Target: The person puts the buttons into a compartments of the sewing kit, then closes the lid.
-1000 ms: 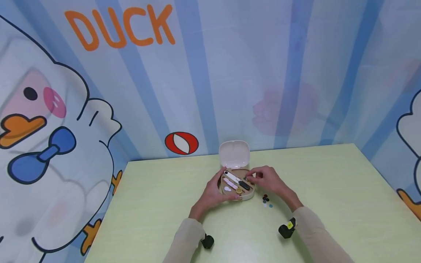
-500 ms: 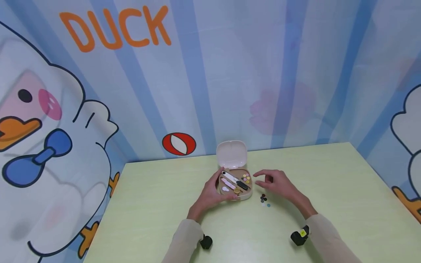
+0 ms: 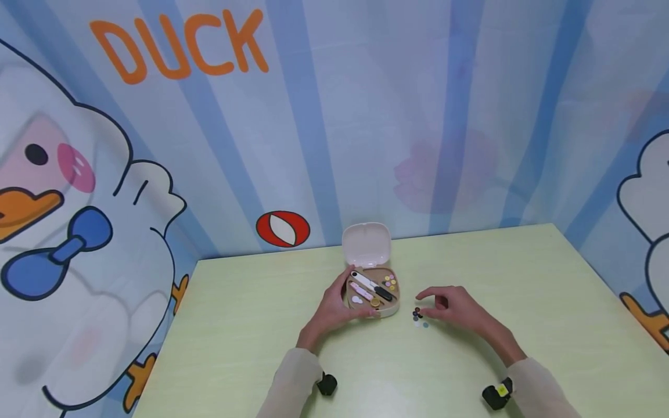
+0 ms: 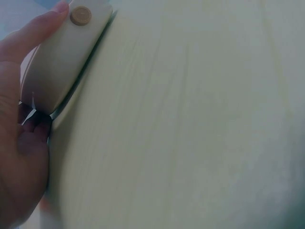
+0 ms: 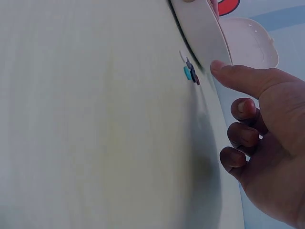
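In the head view a small cream box [image 3: 389,312] stands on the table with its pale pink lid [image 3: 367,246] raised. My left hand [image 3: 333,306] grips its left side, thumb along the front wall. Inside lie a white-and-black tool [image 3: 372,285], a pink-and-white stick [image 3: 359,291], a gold round piece [image 3: 375,302], white pieces [image 3: 357,299] and several yellow and pink buttons [image 3: 390,282]. To the right, my right hand [image 3: 462,309] hovers at several loose dark, white and blue buttons [image 5: 191,72]. Its thumb and index finger are apart, other fingers loosely curled, with nothing visibly held.
The pale yellow-green table [image 3: 245,337] runs back to a blue striped curtain [image 3: 360,116] with duck drawings. A black wrist camera [image 3: 327,384] is worn at the left sleeve; another black wrist camera [image 3: 496,396] is at the right sleeve.
My right hand has withdrawn from the box's right compartment, leaving its buttons in sight, and moved right and toward me to the loose buttons. The left hand keeps its grip on the box.
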`<state>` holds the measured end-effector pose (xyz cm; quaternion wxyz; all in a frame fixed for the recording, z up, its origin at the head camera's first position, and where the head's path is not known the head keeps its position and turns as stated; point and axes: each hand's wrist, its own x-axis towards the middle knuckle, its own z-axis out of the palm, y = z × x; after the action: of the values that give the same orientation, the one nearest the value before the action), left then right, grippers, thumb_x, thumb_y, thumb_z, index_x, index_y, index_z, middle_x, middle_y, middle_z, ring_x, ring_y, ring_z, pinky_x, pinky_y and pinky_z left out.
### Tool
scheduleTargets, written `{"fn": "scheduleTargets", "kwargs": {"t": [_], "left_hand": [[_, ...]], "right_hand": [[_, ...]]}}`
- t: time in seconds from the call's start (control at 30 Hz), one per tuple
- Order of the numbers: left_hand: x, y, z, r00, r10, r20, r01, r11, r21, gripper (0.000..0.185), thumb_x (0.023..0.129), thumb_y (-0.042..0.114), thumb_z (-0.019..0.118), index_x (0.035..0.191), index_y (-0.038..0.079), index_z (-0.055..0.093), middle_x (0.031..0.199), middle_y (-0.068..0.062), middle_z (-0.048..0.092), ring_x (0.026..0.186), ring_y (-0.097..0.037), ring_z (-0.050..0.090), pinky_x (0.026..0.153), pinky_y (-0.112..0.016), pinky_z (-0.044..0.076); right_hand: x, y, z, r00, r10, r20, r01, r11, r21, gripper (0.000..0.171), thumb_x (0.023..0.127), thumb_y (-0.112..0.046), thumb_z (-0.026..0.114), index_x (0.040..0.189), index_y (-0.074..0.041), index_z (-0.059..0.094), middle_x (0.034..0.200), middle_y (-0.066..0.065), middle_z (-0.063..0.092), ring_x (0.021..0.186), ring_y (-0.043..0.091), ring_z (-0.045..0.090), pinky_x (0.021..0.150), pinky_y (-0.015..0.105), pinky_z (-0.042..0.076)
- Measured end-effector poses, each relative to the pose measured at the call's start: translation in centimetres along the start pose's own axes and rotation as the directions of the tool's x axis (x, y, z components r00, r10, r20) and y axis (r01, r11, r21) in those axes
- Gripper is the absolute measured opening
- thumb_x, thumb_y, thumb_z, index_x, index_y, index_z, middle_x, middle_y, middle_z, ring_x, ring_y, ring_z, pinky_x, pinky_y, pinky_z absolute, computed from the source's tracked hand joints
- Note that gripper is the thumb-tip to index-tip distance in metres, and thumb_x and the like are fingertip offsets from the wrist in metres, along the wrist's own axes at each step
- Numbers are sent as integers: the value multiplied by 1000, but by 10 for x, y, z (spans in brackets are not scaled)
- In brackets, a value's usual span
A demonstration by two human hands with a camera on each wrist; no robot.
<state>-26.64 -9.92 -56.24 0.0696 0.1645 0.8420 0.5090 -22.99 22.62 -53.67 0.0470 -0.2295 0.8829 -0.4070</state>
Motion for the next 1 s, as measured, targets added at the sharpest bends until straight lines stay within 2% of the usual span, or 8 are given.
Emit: {"fn": "scheduleTargets", "kwargs": {"t": [0.2,0.4,1.0], "left_hand": [[0,-1,0,1000,2,-2,-2,1000,-8,115,74,43,94,166,25,26,167,-1,32,152,-23,30,122,-50,29],[1,-2,0,1000,-2,-2,2,1000,2,115,74,44,94,166,26,26,167,0,32,152,-22,30,122,-49,29],[1,0,1,1000,0,-2,0,1000,-7,117,73,46,94,166,26,25,167,0,32,152,-23,30,122,-50,30]], "right_hand": [[-14,2,2,1000,14,15,-14,1000,-4,29,91,-19,82,117,-8,76,66,-9,49,62,5,44,57,22,38],[-21,2,5,1000,-5,10,5,1000,-4,20,91,-18,82,109,-10,78,66,-11,49,61,4,43,56,21,38],[-23,1,13,997,-80,6,79,997,15,9,91,-9,80,99,-12,80,66,-13,49,61,1,43,57,21,38]]}}
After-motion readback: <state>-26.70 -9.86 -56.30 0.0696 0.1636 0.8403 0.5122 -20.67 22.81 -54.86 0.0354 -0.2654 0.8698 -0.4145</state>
